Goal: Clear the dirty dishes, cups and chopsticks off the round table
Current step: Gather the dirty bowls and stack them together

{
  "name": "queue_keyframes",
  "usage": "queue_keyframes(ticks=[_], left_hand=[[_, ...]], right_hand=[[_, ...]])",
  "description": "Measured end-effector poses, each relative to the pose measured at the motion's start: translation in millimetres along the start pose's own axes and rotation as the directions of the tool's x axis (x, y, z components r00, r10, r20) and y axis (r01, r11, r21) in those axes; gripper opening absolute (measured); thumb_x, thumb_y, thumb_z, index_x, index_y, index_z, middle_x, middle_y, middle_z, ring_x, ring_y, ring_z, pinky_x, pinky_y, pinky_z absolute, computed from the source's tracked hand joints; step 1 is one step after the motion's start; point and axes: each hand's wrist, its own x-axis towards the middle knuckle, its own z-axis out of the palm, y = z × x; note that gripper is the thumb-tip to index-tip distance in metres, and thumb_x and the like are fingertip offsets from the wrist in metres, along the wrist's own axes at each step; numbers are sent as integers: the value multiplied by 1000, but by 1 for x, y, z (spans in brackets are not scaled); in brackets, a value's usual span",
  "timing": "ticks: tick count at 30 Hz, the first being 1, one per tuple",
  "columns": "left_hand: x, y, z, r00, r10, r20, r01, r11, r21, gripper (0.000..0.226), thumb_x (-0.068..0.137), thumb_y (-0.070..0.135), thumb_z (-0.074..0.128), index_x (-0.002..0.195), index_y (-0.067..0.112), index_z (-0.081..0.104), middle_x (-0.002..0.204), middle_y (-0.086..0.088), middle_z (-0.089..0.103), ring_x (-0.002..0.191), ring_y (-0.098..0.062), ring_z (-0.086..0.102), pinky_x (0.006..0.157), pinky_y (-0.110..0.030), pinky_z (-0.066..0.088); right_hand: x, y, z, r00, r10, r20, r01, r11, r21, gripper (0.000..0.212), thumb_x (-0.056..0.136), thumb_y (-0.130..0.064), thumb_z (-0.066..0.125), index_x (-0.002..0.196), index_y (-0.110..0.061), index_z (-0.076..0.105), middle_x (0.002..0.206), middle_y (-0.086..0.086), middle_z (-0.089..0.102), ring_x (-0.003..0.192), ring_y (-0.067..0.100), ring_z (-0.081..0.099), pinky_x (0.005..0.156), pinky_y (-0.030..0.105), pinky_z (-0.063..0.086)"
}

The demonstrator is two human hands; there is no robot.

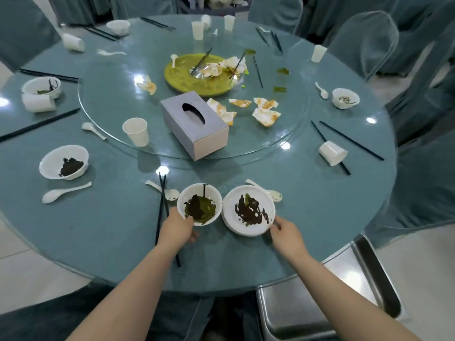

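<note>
My left hand [177, 227] grips the near rim of a white bowl [200, 193] with dark green leftovers, thumb over the edge. My right hand [286, 232] pinches the near right rim of a white plate [248, 230] smeared with dark food. Both dishes stand side by side at the near edge of the round teal table [98, 230]. Black chopsticks [160, 207] and a white spoon [170, 193] lie left of the bowl. Another spoon [268, 191] lies behind the plate.
Further bowls [62, 162] [344, 97], paper cups [136, 131] [332, 152], spoons and chopsticks ring the table. The glass turntable [283, 134] carries a grey tissue box [194, 126], a yellow platter [187, 77] and crumpled napkins. A steel cart [320, 303] stands near right. Covered chairs surround.
</note>
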Motion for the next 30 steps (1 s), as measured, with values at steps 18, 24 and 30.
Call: queue_keyframes(ticks=[18, 24, 30], left_hand=[[-79, -36, -82, 993, 42, -111, -66, 973, -219, 31, 94, 8, 43, 116, 29, 41, 60, -3, 71, 41, -9, 59, 40, -20, 42], [-121, -63, -170, 968, 92, -234, -156, 949, -273, 28, 96, 6, 41, 117, 24, 43, 58, -7, 70, 40, -11, 59, 37, -17, 40], [-182, -119, -269, 920, 133, -370, -250, 924, -290, 28, 97, 8, 43, 118, 25, 44, 61, -7, 71, 46, -15, 62, 40, -22, 43]], right_hand=[[-47, -76, 36, 987, -158, -9, 154, 950, 271, 27, 89, -7, 50, 109, -13, 67, 95, -2, 68, 84, 13, 61, 81, 27, 47], [-90, -161, 70, 954, -291, 70, 246, 896, 369, 27, 90, -7, 45, 93, -21, 68, 78, -4, 69, 65, 8, 63, 69, 28, 54], [-165, -247, 124, 903, -417, 103, 335, 834, 439, 24, 90, -6, 47, 89, -20, 66, 78, -4, 68, 69, 12, 62, 73, 30, 53]])
